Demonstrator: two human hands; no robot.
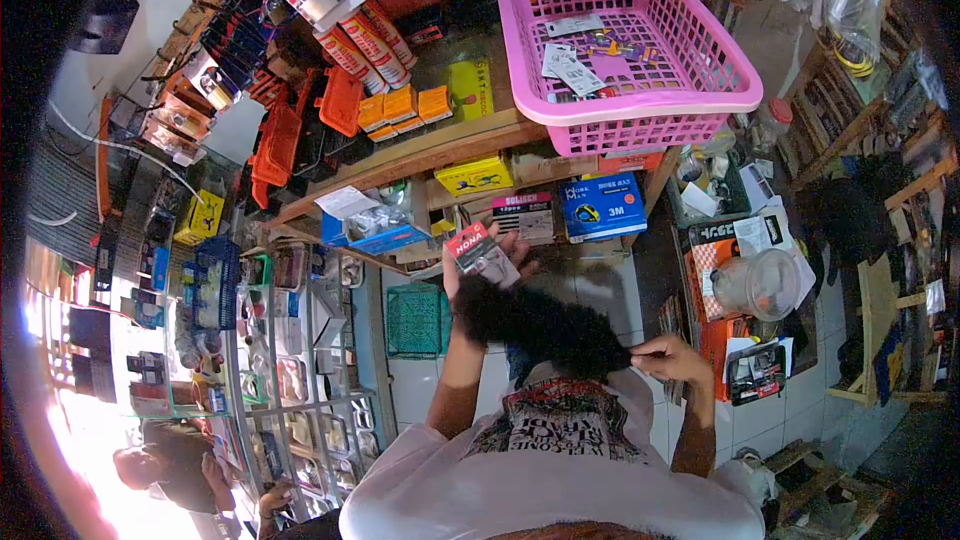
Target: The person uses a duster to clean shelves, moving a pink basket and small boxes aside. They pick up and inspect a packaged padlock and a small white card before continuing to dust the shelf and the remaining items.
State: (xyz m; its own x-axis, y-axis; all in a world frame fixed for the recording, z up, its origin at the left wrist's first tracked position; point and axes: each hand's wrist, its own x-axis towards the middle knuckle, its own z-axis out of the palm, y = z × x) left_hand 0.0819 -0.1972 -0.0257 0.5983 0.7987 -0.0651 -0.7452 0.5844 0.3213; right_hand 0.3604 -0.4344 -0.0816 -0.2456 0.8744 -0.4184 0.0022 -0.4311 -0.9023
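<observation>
My left hand [522,252] holds up a red and white MONA blister pack [484,258], its fingers behind the card and its thumb side along the left edge. What is inside the pack is too blurred to name. In my right hand [676,360] the fingers are closed on the thin end of a black fluffy duster [540,328]. The duster lies across in front of my chest, and its bushy head touches or nearly touches the lower part of the pack.
A pink basket [640,110] with a few packs stands on the wooden counter. Below it, a shelf holds a blue 3M box [603,208] and a yellow box [474,176]. Glass display shelves [300,380] line the left, with another person [180,470] beyond. A clear tub [757,285] sits at right.
</observation>
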